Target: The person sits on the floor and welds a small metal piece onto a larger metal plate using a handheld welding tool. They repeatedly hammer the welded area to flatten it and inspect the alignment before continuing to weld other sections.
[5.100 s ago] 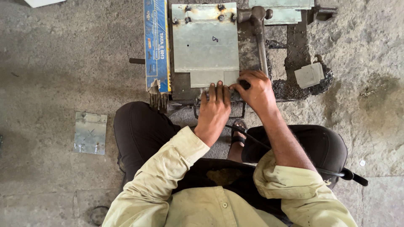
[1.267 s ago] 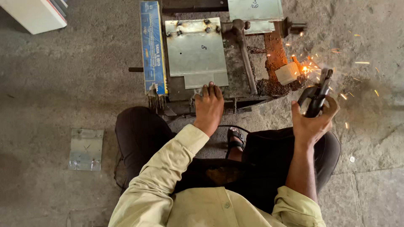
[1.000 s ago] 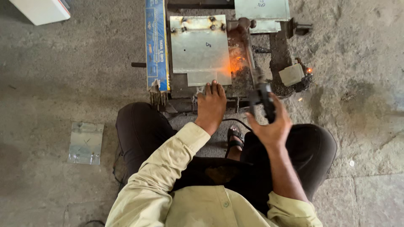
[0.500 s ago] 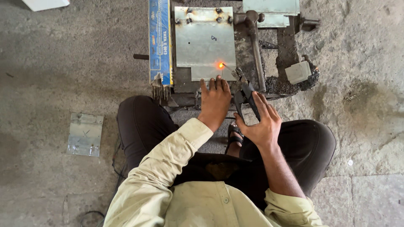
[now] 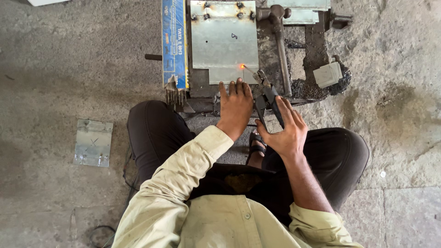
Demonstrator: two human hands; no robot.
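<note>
A flat grey metal plate (image 5: 223, 39) lies on a dark work base in front of me. My left hand (image 5: 235, 106) rests palm down with its fingertips on the plate's near edge. In my right hand (image 5: 285, 130) I hold a black welding electrode holder (image 5: 268, 100). Its thin rod reaches up and left to the plate, and the rod's tip glows orange (image 5: 242, 67) at the plate's lower right corner. I sit with my knees spread on either side of the base.
A blue box of welding rods (image 5: 174, 43) stands left of the plate, rods poking out of its near end. A steel bar (image 5: 280, 50) lies to the right, beside a small grey block (image 5: 327, 74). Another metal plate (image 5: 93, 142) lies on the concrete floor at left.
My right hand swung in from the far right, where sparks flew, and brought the electrode holder to the plate's lower right corner. The glow has shrunk to a small point. My left hand stayed put.
</note>
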